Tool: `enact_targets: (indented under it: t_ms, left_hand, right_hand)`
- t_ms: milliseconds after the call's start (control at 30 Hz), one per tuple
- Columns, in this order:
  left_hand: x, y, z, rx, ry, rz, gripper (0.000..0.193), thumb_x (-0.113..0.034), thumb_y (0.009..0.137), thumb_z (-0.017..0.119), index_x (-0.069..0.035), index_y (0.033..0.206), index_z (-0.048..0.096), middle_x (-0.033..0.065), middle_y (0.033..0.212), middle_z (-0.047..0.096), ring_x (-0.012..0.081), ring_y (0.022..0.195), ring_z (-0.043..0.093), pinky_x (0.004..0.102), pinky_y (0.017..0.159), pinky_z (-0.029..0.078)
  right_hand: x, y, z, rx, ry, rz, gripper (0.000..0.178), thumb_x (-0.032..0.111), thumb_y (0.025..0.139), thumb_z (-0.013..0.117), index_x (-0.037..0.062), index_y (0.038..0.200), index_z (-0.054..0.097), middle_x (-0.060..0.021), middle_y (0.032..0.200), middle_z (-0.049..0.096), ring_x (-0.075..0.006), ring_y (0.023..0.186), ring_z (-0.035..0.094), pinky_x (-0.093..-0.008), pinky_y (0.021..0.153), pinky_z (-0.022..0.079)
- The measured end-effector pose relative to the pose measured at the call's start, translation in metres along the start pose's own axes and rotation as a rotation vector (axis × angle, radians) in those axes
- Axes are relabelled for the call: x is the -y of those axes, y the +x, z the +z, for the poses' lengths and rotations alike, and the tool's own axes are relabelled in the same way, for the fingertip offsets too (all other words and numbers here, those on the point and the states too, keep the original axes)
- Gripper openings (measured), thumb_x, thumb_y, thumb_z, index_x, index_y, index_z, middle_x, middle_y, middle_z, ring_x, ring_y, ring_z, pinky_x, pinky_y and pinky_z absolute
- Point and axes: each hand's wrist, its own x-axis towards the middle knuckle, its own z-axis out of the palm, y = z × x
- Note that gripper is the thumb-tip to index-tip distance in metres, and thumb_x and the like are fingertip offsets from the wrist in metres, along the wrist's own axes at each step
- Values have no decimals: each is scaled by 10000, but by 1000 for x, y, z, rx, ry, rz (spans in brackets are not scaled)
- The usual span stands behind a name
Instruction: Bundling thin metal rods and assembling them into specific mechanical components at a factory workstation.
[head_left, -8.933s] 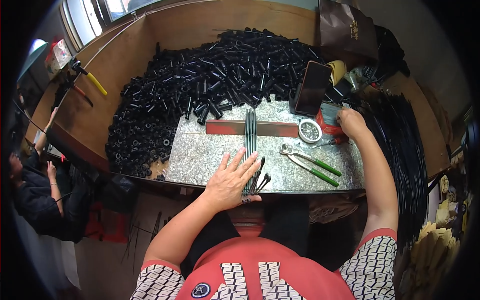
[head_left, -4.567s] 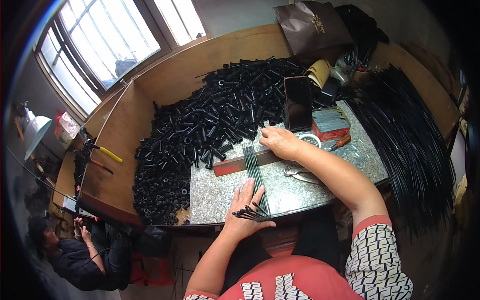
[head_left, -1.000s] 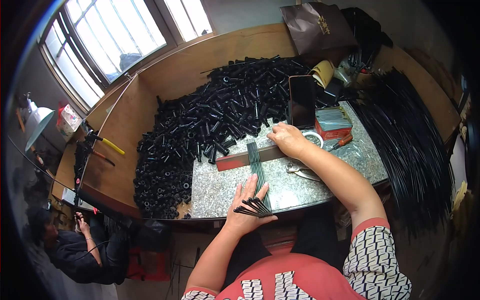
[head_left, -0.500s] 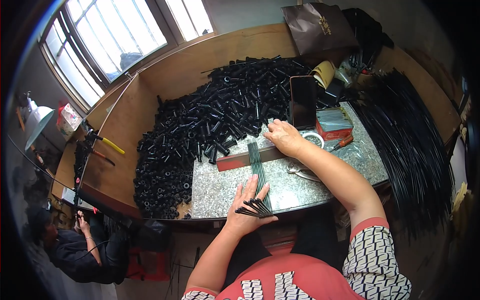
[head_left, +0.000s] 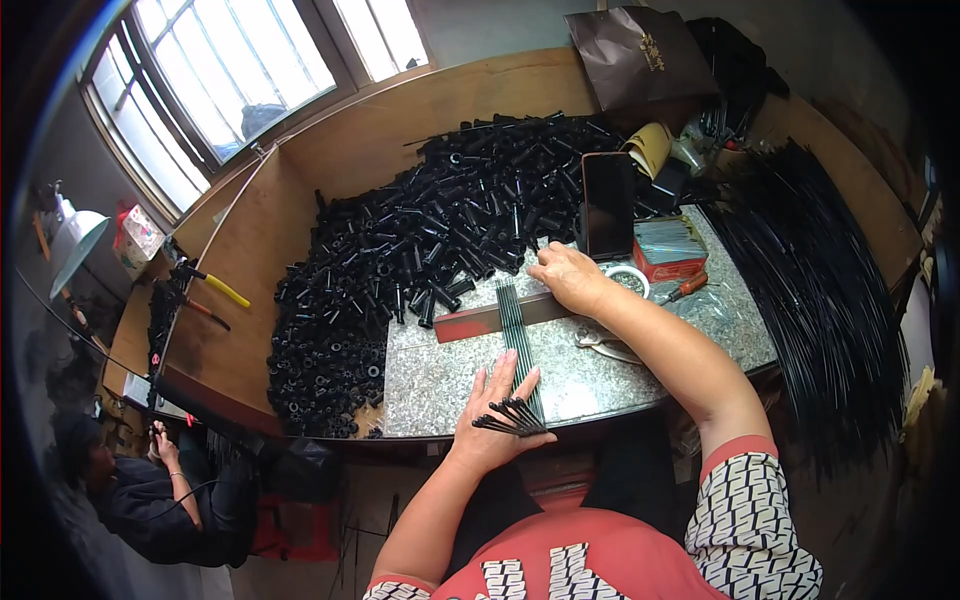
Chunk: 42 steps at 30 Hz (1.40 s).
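My left hand (head_left: 488,428) lies flat at the front edge of the speckled board (head_left: 430,385), its fingers stretched out and apart. It rests against a row of thin dark rods (head_left: 513,325); short black rod ends with small knobs (head_left: 508,416) fan across the hand. The rods lie side by side over a long dark bar with reddish sides (head_left: 470,323). Above the bar's right part, my right hand (head_left: 572,277) has its fingers bent and close together. What those fingers hold, if anything, is hidden. The hand is beside a white round dish (head_left: 628,280).
A large heap of black tubular parts (head_left: 440,210) fills the bench behind the board. A phone (head_left: 607,205) stands upright near a red box of thin pins (head_left: 668,250). Pliers (head_left: 608,346) and a screwdriver (head_left: 686,287) lie nearby. Long black rods (head_left: 815,290) spread at right. Another person (head_left: 170,500) sits at left.
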Motion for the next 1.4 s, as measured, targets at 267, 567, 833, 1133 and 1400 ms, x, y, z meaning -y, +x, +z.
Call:
enact_targets:
  t_ms: [267, 567, 833, 1133, 1400]
  left_hand:
    - [0, 1, -1, 1, -13, -1, 995, -544, 607, 811, -81, 1392, 410, 307, 1473, 264, 414, 1391, 265, 539, 1110, 242]
    - [-1, 2, -1, 2, -4, 4, 1004, -545, 605, 811, -83, 1398, 404, 308, 1472, 265, 416, 1391, 264, 542, 1109, 242]
    - [0, 0, 0, 8, -5, 1, 1001, -553, 609, 805, -83, 1398, 404, 305, 1479, 253, 414, 1398, 250, 542, 1111, 239]
    - [0, 1, 0, 12, -4, -8, 990, -558, 624, 794, -88, 1401, 400, 293, 1486, 247, 404, 1403, 241, 540, 1114, 233]
    - [-2, 2, -2, 32, -7, -11, 980, -591, 653, 756, -112, 1420, 380, 252, 1492, 258, 362, 1413, 238, 516, 1132, 211]
  right_hand:
    - [1, 4, -2, -8, -35, -36, 187, 122, 827, 520, 73, 895, 687, -116, 977, 602, -285, 1025, 558, -376, 859, 488]
    - [-4, 3, 6, -34, -27, -55, 171, 118, 822, 526, 72, 877, 681, -100, 962, 606, -272, 998, 566, -369, 844, 498]
    - [3, 5, 2, -24, -52, -58, 167, 117, 819, 532, 65, 876, 681, -109, 967, 608, -275, 1004, 567, -378, 848, 499]
    - [8, 8, -5, 0, 37, -98, 222, 76, 825, 522, 47, 990, 667, -119, 1045, 597, -285, 1030, 568, -376, 870, 491]
    - [-12, -9, -28, -331, 207, -102, 380, -100, 738, 582, 28, 1094, 623, -145, 1043, 590, -321, 966, 602, -373, 836, 513]
